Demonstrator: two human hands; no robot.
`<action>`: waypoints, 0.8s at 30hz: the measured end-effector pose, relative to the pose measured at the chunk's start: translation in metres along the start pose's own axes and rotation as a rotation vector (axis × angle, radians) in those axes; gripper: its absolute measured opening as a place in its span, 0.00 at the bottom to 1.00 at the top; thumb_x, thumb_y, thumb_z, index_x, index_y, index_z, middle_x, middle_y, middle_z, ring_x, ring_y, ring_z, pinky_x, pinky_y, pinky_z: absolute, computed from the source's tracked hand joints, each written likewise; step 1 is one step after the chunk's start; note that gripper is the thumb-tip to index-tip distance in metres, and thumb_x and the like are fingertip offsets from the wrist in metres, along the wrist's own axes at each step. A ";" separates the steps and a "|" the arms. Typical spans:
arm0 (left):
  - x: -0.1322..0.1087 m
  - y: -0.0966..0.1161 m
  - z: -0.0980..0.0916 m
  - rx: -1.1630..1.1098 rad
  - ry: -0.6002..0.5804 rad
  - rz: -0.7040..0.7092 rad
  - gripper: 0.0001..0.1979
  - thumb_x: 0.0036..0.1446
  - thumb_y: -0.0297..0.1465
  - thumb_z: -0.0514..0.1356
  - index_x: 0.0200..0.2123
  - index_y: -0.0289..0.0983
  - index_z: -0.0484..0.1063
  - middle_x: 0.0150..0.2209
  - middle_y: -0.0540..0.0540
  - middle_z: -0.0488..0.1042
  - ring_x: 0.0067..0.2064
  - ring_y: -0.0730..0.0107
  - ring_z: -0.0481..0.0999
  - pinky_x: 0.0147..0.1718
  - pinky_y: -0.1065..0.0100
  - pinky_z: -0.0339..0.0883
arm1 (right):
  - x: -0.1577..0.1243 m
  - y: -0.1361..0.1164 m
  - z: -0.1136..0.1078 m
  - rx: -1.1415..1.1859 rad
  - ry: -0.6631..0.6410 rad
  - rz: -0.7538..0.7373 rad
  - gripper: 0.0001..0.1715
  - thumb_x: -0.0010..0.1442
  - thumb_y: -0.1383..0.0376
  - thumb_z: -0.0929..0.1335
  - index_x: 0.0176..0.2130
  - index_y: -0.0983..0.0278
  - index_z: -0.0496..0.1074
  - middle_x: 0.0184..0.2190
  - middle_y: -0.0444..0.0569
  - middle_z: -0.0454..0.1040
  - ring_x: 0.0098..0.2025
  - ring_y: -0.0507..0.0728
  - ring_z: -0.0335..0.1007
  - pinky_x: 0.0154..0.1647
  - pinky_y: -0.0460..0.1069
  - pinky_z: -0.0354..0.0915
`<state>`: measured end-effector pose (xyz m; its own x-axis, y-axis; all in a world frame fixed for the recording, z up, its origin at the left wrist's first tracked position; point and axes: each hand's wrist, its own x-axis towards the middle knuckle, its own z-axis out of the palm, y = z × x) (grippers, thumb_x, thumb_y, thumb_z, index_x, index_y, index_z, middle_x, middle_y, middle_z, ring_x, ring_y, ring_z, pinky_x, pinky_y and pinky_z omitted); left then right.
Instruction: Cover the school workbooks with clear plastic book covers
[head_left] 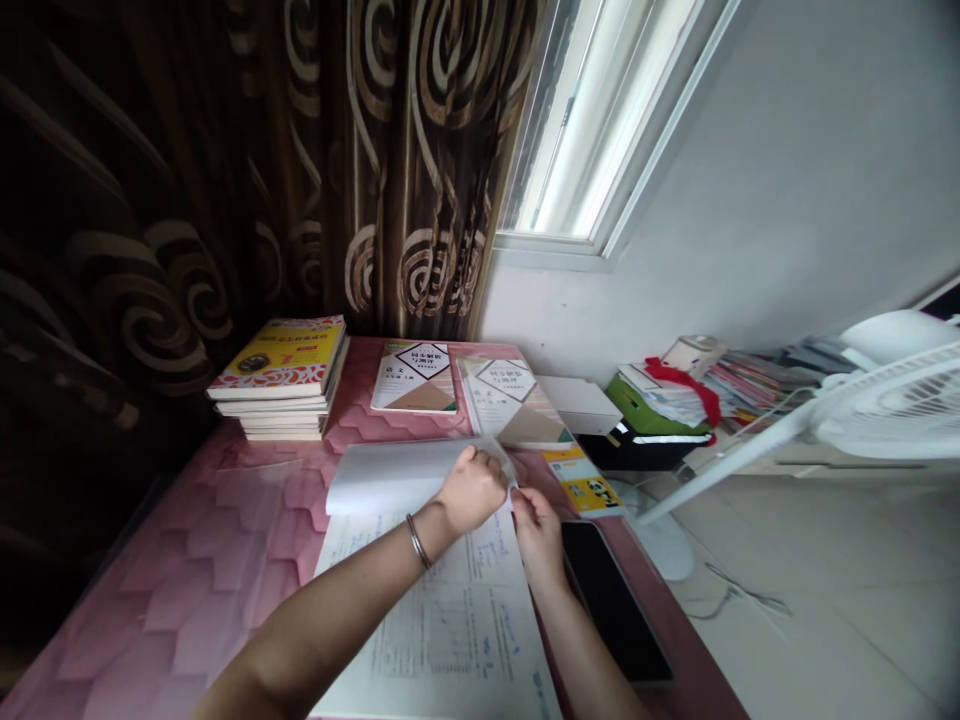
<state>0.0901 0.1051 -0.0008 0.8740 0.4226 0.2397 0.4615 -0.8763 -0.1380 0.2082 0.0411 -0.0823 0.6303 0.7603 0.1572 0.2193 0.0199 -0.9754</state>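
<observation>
An open booklet of printed pages with blue handwriting (pixel 450 610) lies in front of me. Across its far end is a blank white sheet (pixel 390 477), curled over at the left. My left hand (pixel 472 490), a metal bracelet on its wrist, is closed over the sheet's right end; what its fingers hold is hidden. Just right of it, my right hand (pixel 538 530) pinches the sheet's right corner between thumb and fingers. A dark-screened tablet (pixel 615 600) lies beside my right forearm.
A stack of books (pixel 281 370) stands at the far left. Two workbooks (pixel 415 377) and a yellow booklet (pixel 585 482) lie beyond my hands. Clear plastic (pixel 251 520) covers part of the pink tabletop (pixel 172 600). A white fan (pixel 885 390) stands at right.
</observation>
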 end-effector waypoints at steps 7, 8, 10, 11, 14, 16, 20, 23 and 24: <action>0.002 0.002 0.015 -0.073 -0.222 -0.064 0.09 0.58 0.21 0.54 0.33 0.29 0.76 0.33 0.36 0.76 0.37 0.60 0.77 0.31 0.64 0.69 | 0.010 0.022 -0.007 -0.197 -0.064 0.030 0.19 0.46 0.50 0.66 0.18 0.63 0.70 0.15 0.45 0.70 0.21 0.56 0.64 0.22 0.48 0.58; 0.002 0.003 0.018 -0.076 -0.225 -0.065 0.09 0.58 0.21 0.54 0.33 0.30 0.76 0.33 0.36 0.76 0.37 0.60 0.77 0.31 0.65 0.69 | 0.011 0.024 -0.008 -0.238 -0.069 0.014 0.20 0.46 0.50 0.66 0.16 0.62 0.68 0.15 0.45 0.69 0.20 0.56 0.64 0.22 0.48 0.57; 0.001 0.006 0.022 -0.081 -0.212 -0.067 0.09 0.58 0.22 0.54 0.33 0.29 0.75 0.33 0.35 0.76 0.38 0.58 0.77 0.31 0.65 0.70 | 0.011 0.026 -0.008 -0.298 -0.053 -0.048 0.21 0.46 0.49 0.65 0.14 0.61 0.66 0.16 0.46 0.68 0.22 0.56 0.64 0.24 0.49 0.59; 0.001 0.007 0.023 -0.084 -0.204 -0.069 0.10 0.59 0.22 0.54 0.34 0.29 0.75 0.34 0.34 0.75 0.39 0.57 0.77 0.32 0.64 0.70 | 0.010 0.026 -0.008 -0.316 -0.034 -0.081 0.22 0.47 0.48 0.65 0.14 0.61 0.66 0.18 0.47 0.69 0.23 0.57 0.64 0.25 0.49 0.60; 0.003 0.009 0.026 -0.098 -0.194 -0.077 0.10 0.60 0.23 0.53 0.35 0.27 0.75 0.36 0.33 0.75 0.42 0.55 0.76 0.34 0.61 0.71 | 0.008 0.025 -0.006 -0.317 0.032 -0.130 0.24 0.47 0.45 0.65 0.18 0.62 0.70 0.23 0.49 0.70 0.27 0.57 0.66 0.31 0.51 0.64; 0.005 0.009 0.028 -0.110 -0.199 -0.082 0.11 0.61 0.24 0.52 0.36 0.27 0.74 0.38 0.33 0.74 0.43 0.55 0.75 0.34 0.61 0.70 | 0.007 0.024 -0.005 -0.301 0.055 -0.139 0.26 0.48 0.43 0.65 0.21 0.62 0.73 0.26 0.50 0.70 0.28 0.57 0.66 0.33 0.52 0.65; 0.006 0.006 0.031 -0.121 -0.141 -0.091 0.11 0.62 0.25 0.52 0.39 0.27 0.73 0.39 0.34 0.73 0.44 0.55 0.74 0.36 0.60 0.69 | 0.007 0.020 -0.004 -0.287 0.054 -0.194 0.28 0.49 0.42 0.65 0.23 0.63 0.74 0.28 0.51 0.70 0.29 0.57 0.66 0.34 0.52 0.65; 0.004 0.003 0.031 -0.095 -0.043 -0.124 0.11 0.63 0.25 0.50 0.39 0.29 0.72 0.39 0.36 0.74 0.44 0.56 0.73 0.40 0.57 0.67 | 0.006 0.014 -0.004 -0.298 0.058 -0.226 0.28 0.51 0.43 0.65 0.26 0.64 0.75 0.28 0.51 0.70 0.28 0.56 0.65 0.34 0.51 0.65; 0.003 0.003 0.031 -0.082 -0.016 -0.131 0.11 0.63 0.25 0.50 0.39 0.30 0.72 0.39 0.37 0.74 0.44 0.57 0.73 0.41 0.57 0.66 | 0.005 0.012 -0.004 -0.299 0.055 -0.228 0.27 0.52 0.43 0.65 0.27 0.64 0.75 0.27 0.50 0.70 0.28 0.55 0.65 0.33 0.51 0.64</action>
<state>0.0985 0.1109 -0.0306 0.8100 0.5372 0.2353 0.5580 -0.8294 -0.0273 0.2169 0.0427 -0.0930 0.5773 0.7223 0.3807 0.5607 -0.0118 -0.8279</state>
